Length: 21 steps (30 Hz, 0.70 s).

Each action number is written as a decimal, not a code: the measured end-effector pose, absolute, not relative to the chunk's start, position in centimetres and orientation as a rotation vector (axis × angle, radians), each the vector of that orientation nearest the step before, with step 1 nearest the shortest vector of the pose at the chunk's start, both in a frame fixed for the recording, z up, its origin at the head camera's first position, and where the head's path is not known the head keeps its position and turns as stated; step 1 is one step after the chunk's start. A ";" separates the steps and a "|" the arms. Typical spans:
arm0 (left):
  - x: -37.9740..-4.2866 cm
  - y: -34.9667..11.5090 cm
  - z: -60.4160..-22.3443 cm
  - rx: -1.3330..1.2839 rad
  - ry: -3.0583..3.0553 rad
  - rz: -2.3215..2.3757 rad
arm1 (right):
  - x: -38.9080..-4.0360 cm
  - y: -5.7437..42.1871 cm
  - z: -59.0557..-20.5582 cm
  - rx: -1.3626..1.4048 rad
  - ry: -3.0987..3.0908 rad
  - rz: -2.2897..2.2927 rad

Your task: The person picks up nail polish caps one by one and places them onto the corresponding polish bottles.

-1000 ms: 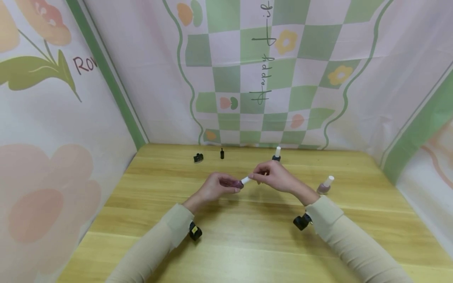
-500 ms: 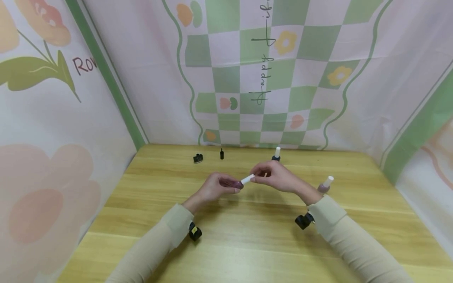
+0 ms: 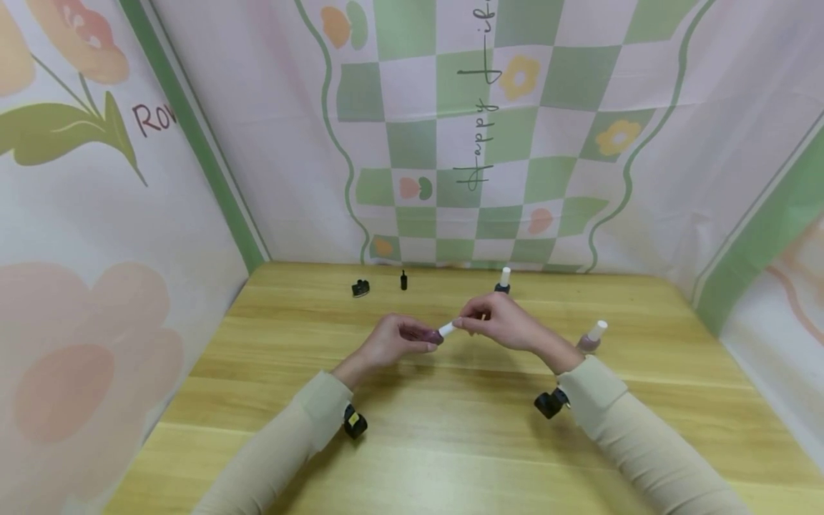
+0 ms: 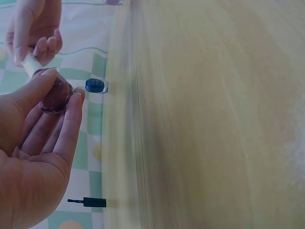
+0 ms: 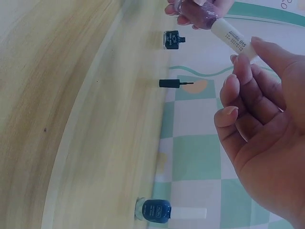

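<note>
My left hand [image 3: 394, 337] holds a purple nail polish bottle [image 4: 56, 95] above the table, between thumb and fingers. Its white cap [image 5: 233, 39] points up and to the right, fitted against the bottle neck. The right hand [image 3: 502, 320] pinches the far end of that cap between thumb and fingertip, the other fingers curling loosely below. Behind the right hand stands a dark blue nail polish bottle [image 5: 155, 211] with a white cap. Beside the right forearm is a mauve nail polish bottle [image 3: 589, 342], white-capped too.
At the back left stand an uncapped black nail polish bottle [image 3: 360, 288] and a black brush cap [image 3: 403, 280], set upright with its brush in the air. A patterned curtain [image 3: 290, 179] hangs right behind the wooden table [image 3: 425, 443].
The right fingers slid a little outward along the white cap, then came back in toward the bottle. My left hand and the bottle stayed nearly still.
</note>
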<state>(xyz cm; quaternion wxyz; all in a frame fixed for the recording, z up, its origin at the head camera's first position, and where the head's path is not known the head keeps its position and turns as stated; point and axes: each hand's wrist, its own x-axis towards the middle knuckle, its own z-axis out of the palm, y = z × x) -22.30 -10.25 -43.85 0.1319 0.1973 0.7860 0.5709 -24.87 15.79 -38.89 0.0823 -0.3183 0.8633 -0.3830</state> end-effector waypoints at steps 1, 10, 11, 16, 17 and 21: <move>-22.3 -10.2 -43.8 0.575 2.283 1.657 | -24.9 15.8 -39.0 -0.951 2.583 -1.144; -22.4 -10.3 -43.9 0.597 2.322 1.631 | -25.1 15.9 -39.3 -1.016 2.596 -1.161; -22.4 -10.3 -43.9 0.595 2.319 1.631 | -25.1 15.9 -39.2 -1.019 2.598 -1.159; -22.3 -10.3 -43.8 0.567 2.292 1.648 | -25.2 16.2 -38.9 -1.030 2.578 -1.158; -22.3 -10.3 -43.8 0.561 2.286 1.652 | -25.1 16.2 -38.7 -1.035 2.569 -1.155; -22.3 -10.3 -43.8 0.558 2.288 1.654 | -25.1 16.1 -38.5 -1.061 2.529 -1.155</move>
